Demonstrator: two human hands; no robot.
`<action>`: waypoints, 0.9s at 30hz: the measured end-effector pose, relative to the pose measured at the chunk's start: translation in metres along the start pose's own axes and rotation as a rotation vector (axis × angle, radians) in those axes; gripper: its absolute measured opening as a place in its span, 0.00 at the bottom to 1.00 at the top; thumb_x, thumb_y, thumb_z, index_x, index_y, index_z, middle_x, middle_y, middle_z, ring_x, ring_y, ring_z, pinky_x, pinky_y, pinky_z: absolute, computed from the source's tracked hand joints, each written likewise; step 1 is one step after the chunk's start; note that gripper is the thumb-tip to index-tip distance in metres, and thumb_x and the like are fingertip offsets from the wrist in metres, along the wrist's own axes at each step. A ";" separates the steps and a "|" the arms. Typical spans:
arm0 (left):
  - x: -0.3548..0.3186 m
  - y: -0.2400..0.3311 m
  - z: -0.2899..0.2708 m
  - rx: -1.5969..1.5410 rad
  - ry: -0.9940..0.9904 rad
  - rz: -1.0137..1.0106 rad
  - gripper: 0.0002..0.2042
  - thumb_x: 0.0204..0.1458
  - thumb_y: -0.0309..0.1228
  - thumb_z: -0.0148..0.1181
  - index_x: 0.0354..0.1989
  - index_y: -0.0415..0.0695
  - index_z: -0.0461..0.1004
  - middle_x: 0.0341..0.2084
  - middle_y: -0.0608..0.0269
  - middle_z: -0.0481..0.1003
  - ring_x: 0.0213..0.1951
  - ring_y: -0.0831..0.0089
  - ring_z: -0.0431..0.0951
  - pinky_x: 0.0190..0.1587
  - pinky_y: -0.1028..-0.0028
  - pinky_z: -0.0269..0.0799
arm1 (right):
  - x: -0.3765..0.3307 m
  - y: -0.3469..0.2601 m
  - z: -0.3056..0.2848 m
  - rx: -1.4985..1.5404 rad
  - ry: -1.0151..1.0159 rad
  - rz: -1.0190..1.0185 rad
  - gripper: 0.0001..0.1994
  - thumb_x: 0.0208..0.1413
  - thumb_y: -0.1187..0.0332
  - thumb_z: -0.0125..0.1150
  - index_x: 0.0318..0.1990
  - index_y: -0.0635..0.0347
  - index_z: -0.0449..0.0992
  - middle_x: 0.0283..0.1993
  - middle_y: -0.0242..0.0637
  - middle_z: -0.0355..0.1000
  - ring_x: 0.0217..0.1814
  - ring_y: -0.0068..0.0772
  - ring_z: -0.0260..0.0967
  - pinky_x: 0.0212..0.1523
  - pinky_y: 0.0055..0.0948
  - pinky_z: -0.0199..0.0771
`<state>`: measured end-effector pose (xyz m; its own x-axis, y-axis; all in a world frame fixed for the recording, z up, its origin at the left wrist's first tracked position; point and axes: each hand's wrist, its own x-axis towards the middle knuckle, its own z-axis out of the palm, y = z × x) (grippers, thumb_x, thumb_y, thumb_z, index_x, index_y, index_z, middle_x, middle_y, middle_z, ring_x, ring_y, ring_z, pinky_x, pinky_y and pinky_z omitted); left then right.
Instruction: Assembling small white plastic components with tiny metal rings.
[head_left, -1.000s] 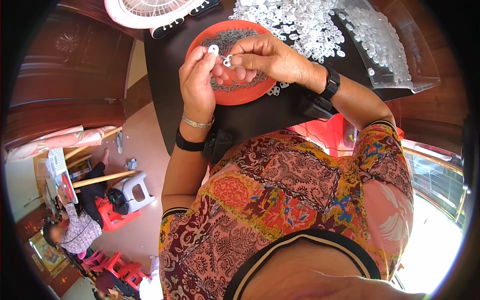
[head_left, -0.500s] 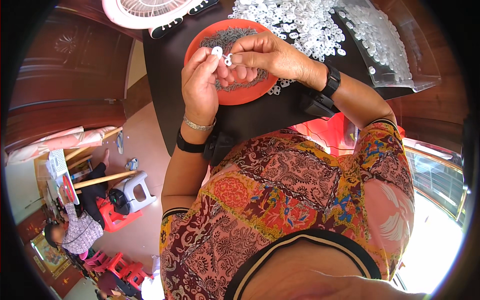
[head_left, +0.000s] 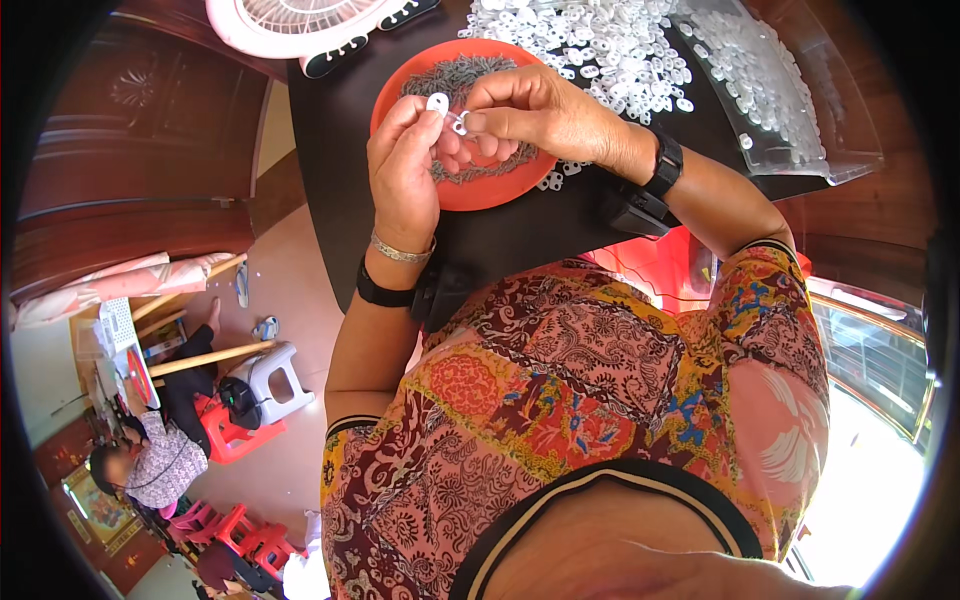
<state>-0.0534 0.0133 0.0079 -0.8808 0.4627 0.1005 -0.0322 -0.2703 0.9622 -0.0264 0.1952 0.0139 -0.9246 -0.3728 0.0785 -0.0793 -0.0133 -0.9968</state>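
Above an orange-red round dish (head_left: 478, 200), my left hand (head_left: 402, 178) is closed, its thumb and fingertips pinching a flat white oval plastic piece (head_left: 437, 103) with holes. Beside it, my right hand (head_left: 560, 118) pinches a second small white plastic piece (head_left: 460, 123) between thumb and forefinger. The two pieces are very close; I cannot tell whether they touch or are joined. Many small, thin grey pieces (head_left: 452, 76), like screws or plugs, fill the dish under my hands. Their exact kind is too small to make out.
A heap of white oval plastic pieces (head_left: 625, 60) covers the far side of the black table (head_left: 335, 150). At the right, a clear plastic tray or bag (head_left: 800, 160) holds more. A pink-and-white fan (head_left: 300, 45) stands far left. A person (head_left: 165, 465) sits at the lower left.
Both hands have shifted very slightly right with the white pieces. The right-hand piece has turned a little, and both grips stay the same.
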 end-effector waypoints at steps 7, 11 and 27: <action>0.001 -0.004 -0.004 0.117 0.017 0.039 0.09 0.56 0.30 0.47 0.27 0.39 0.68 0.19 0.67 0.68 0.21 0.79 0.68 0.25 0.80 0.63 | -0.001 -0.001 -0.001 -0.049 0.034 0.030 0.08 0.60 0.67 0.54 0.34 0.62 0.75 0.25 0.27 0.71 0.28 0.14 0.69 0.30 0.17 0.71; -0.001 0.000 -0.001 0.135 0.023 0.036 0.08 0.55 0.30 0.49 0.27 0.39 0.68 0.19 0.67 0.68 0.21 0.80 0.68 0.25 0.80 0.62 | -0.001 -0.001 0.000 -0.065 0.052 0.018 0.09 0.58 0.64 0.57 0.32 0.61 0.75 0.24 0.27 0.71 0.27 0.15 0.69 0.29 0.17 0.71; -0.002 0.000 0.000 0.367 0.025 0.086 0.08 0.54 0.28 0.47 0.26 0.38 0.68 0.18 0.67 0.66 0.21 0.81 0.66 0.24 0.81 0.60 | -0.001 -0.001 0.000 -0.118 0.080 0.048 0.09 0.57 0.64 0.58 0.32 0.61 0.76 0.22 0.27 0.70 0.25 0.14 0.68 0.28 0.17 0.71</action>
<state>-0.0513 0.0119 0.0074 -0.8844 0.4292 0.1834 0.2102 0.0152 0.9775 -0.0250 0.1952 0.0146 -0.9548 -0.2948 0.0371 -0.0735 0.1132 -0.9909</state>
